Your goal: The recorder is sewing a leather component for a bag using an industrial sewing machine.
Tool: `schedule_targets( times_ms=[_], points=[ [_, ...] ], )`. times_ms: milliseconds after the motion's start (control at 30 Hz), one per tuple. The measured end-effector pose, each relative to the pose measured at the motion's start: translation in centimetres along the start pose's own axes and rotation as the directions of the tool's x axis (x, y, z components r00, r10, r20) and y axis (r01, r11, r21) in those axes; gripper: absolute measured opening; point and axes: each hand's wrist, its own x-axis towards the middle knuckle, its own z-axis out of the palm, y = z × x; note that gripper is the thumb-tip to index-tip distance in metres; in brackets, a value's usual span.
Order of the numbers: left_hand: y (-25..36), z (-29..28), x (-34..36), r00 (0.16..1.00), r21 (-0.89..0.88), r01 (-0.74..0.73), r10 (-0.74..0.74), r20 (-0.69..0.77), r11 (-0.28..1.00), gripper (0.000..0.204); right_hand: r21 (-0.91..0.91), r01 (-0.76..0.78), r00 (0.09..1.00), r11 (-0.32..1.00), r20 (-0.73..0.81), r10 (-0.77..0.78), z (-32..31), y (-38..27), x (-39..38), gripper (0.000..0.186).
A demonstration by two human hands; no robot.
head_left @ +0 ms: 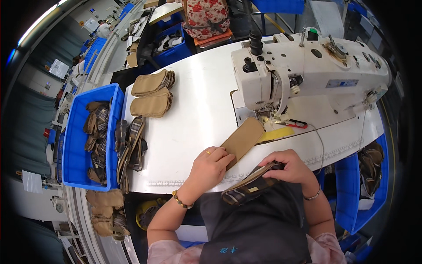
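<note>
My left hand [213, 165] grips the lower end of a long tan fabric piece [241, 140], its fingers curled on it. The piece's upper end reaches the needle area of a white sewing machine [310, 79]. My right hand [285, 165] is closed on a plaid piece with a tan layer [244, 189], held over the table's front edge. Beside the machine's plate lie red-handled snips [295, 123] and a yellow strip [274, 134]. Two stacks of tan pieces [151, 103] lie at the back left of the white table [184, 127]. A pile of plaid pieces [132, 145] is below them.
A blue bin of plaid pieces [94, 145] stands left, tan pieces [105, 211] below it. Blue bins [347, 189] with dark items stand at the right. Behind the table are a flowered bag [204, 17] and another blue bin [169, 55]. Co-workers [103, 28] sit further back left.
</note>
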Motion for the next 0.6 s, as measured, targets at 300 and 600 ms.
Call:
schedule_targets(
  times_ms=[300,600],
  points=[
    [2.1,0.3,0.2,0.974,0.063,0.226,-0.226,0.001,0.972,0.031,-0.073,0.026,0.999,0.997,0.024,-0.025,-0.3,0.1,-0.1,0.028],
    [4.7,1.8,1.9,0.938,-0.039,0.286,-0.288,-0.192,0.957,0.025,-0.001,0.04,0.999,0.999,0.023,-0.04,-0.2,-0.3,-0.4,0.03]
  ],
)
